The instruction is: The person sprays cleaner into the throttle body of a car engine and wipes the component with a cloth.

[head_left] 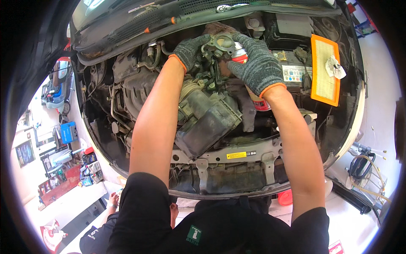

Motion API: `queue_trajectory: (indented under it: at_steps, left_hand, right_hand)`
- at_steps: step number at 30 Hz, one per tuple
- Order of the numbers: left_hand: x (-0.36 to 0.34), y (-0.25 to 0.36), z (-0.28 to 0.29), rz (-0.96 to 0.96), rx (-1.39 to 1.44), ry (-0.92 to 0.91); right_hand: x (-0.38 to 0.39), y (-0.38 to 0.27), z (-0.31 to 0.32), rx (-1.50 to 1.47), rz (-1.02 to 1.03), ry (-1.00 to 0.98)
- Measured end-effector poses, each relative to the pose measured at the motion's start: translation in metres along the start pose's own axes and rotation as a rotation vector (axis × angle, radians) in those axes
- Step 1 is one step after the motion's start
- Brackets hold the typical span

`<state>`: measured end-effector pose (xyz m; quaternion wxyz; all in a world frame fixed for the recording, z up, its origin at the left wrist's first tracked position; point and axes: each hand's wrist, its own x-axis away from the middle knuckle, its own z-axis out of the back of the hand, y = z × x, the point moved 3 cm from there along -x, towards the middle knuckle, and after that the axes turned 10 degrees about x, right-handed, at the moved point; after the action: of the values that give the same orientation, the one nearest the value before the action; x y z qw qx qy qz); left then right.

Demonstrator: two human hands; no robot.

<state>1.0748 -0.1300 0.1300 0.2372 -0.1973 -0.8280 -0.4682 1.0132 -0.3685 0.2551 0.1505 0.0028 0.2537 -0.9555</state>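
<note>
A metal throttle body point(223, 44) with a round bore is up at the back of the engine bay. My left hand point(191, 51), in a grey knitted glove with an orange cuff, has its fingers closed on the throttle body's left edge. In a matching glove, my right hand point(260, 63) is wrapped round a red and white spray can point(240, 54). The can's top shows between thumb and forefinger, close against the throttle body's right side. A red and pale part point(260, 103) shows below that hand; the glove hides whether it belongs to the same can.
A black air filter box point(209, 125) lies tilted across the bay's front. An orange-framed air filter point(325, 70) with a crumpled white tissue point(334, 67) leans at the right, beside the battery point(296, 76). Another person's arm point(112, 203) shows at lower left, near a workbench point(72, 207).
</note>
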Motion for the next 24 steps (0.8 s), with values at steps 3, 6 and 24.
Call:
queue_trajectory:
  at_steps: [3,6,24]
  left_hand:
    - [0.008,0.001,-0.009,0.039,0.005,0.014]
    - [0.014,0.001,-0.019,0.026,0.060,0.028]
    - [0.002,0.000,-0.002,0.053,-0.001,-0.052]
  right_hand:
    - [0.004,0.000,0.013,-0.031,-0.108,-0.033]
    - [0.011,0.006,-0.001,-0.028,0.015,0.014]
    - [0.017,0.013,0.004,-0.050,-0.092,0.151]
